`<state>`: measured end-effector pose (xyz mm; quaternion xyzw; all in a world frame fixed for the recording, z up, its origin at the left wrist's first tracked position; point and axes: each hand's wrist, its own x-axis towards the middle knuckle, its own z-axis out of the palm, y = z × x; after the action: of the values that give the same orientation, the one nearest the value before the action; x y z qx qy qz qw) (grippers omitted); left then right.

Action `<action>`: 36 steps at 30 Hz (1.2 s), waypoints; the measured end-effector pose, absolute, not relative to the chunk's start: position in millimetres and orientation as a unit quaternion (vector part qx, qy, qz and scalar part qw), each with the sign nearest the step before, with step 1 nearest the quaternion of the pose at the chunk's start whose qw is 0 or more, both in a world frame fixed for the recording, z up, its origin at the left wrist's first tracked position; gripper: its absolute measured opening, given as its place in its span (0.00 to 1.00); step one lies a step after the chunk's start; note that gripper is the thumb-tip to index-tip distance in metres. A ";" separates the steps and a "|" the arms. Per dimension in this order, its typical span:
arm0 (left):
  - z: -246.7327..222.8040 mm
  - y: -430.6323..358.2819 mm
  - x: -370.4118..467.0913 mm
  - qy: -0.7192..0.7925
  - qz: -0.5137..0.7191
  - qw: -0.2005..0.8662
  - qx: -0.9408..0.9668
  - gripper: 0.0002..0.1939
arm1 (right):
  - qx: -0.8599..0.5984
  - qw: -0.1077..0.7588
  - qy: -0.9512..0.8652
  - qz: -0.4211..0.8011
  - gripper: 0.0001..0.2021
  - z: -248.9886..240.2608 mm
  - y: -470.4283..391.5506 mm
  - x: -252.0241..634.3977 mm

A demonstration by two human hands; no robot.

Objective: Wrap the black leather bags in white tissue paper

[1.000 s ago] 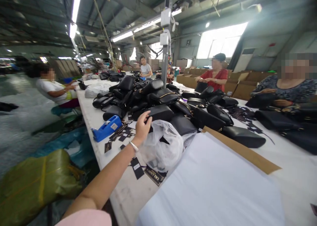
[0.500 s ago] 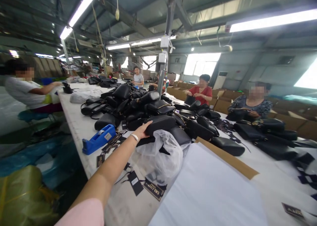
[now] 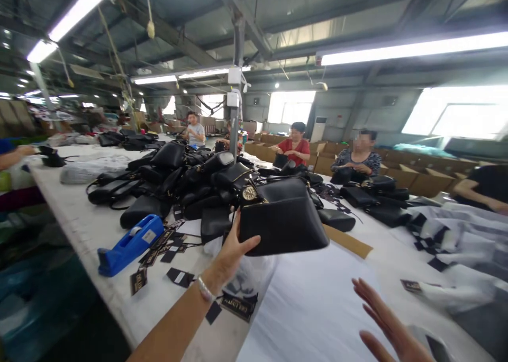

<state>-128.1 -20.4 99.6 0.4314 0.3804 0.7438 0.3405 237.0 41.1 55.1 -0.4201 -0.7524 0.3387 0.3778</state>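
Note:
A black handbag (image 3: 283, 219) with gold hardware and a round gold charm is held up above the table by my left hand (image 3: 232, 251). My thumb lies on the bag's front; the other fingers are partly hidden behind its left end. My right hand (image 3: 387, 325) hovers over the large white sheet (image 3: 317, 298) at lower right, fingers apart and nothing in it. Below the bag sits a crumpled clear plastic bag (image 3: 254, 272) among black hang tags (image 3: 238, 304). A heap of black handbags (image 3: 170, 177) lies just behind.
A blue tape dispenser (image 3: 130, 245) stands near the table's left edge (image 3: 79, 245). White and black wrapping material (image 3: 468, 245) spreads on the right. Co-workers sit across the table, one in a red shirt (image 3: 296, 150). Cardboard boxes (image 3: 420, 179) line the far side.
My left hand has lifted a black handbag off the front of the heap and brought it nearer. My right hand has come into view at lower right. The view has turned right.

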 end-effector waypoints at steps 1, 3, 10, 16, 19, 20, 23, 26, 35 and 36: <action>97.0 -28.4 -111.6 0.373 0.722 0.372 0.449 0.51 | -0.421 0.388 -0.735 0.363 0.40 61.3 36.3 232.7; 87.8 -43.6 -82.1 0.358 0.668 0.442 0.479 0.51 | -0.429 0.413 -0.697 0.399 0.43 69.3 24.4 229.3; 47.7 -69.5 -39.9 0.367 0.560 0.539 0.511 0.41 | -0.466 0.420 -0.617 0.474 0.37 38.5 -20.0 261.2; 28.3 -73.4 -33.2 0.374 0.538 0.597 0.464 0.53 | -0.478 0.449 -0.584 0.478 0.37 -27.5 -42.4 276.3; 18.3 -74.7 -31.7 0.374 0.558 0.615 0.413 0.47 | -0.524 0.422 -0.565 0.478 0.38 -46.3 -54.2 280.6; 15.1 -75.6 -31.9 0.386 0.571 0.614 0.385 0.43 | -0.535 0.418 -0.561 0.474 0.38 -48.4 -57.6 282.1; 7.6 -80.5 -36.3 0.447 0.583 0.603 0.311 0.28 | -0.548 0.425 -0.569 0.441 0.37 -42.9 -65.4 285.8; 3.1 -88.8 -46.0 0.487 0.598 0.575 0.273 0.24 | -0.580 0.447 -0.577 0.363 0.32 -24.7 -73.5 285.6; 8.0 -121.1 -31.5 0.570 0.526 0.115 0.620 0.15 | -0.562 0.368 -0.627 0.394 0.18 6.2 -105.7 237.6; 7.6 -122.2 -24.4 0.557 0.506 0.108 0.650 0.16 | -0.543 0.356 -0.627 0.430 0.19 2.3 -106.5 230.8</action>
<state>-24.4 -122.2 7.6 0.6499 0.5569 0.5058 0.1076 230.8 -106.5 2.3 -0.5431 -0.6269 0.4301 0.3564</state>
